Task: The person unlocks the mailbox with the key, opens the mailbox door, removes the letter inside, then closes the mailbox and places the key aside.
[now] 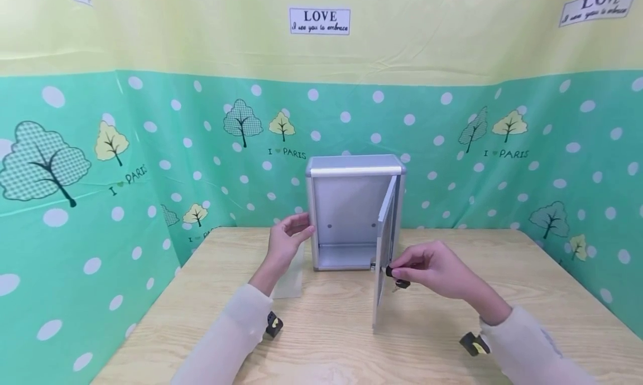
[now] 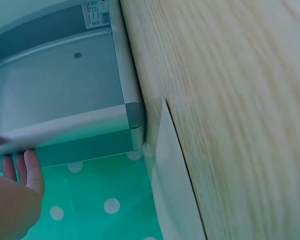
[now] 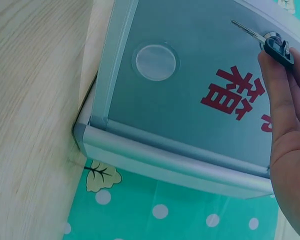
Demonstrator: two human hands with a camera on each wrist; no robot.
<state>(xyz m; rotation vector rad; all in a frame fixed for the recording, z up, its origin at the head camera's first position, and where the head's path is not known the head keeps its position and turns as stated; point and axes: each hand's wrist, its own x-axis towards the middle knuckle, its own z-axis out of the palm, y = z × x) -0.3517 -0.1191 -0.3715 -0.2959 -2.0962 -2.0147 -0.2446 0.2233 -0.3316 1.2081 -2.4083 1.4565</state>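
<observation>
Desk [image 1: 321, 346]: one, pale wood grain. One box [image 1: 354, 170] standing on it: silver frame, grey inside, long axis vertical, open front facing me. One door [image 3: 190, 55], hinged on its right, swung out toward me; outer face grey, round window [image 3: 156, 62], red characters [image 3: 235, 92]. One paper sheet [image 1: 288, 282] flat, just left of box. Two hands: my left grip [image 1: 286, 240] holds box's left edge, my right grip [image 1: 434, 270] pinches a black-headed key [image 1: 389, 271] at the door. Two keys; second one [image 1: 402, 283] dangles, blade slanting down.

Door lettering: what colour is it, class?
Red; the lettering shows best in the right wrist view.
</observation>
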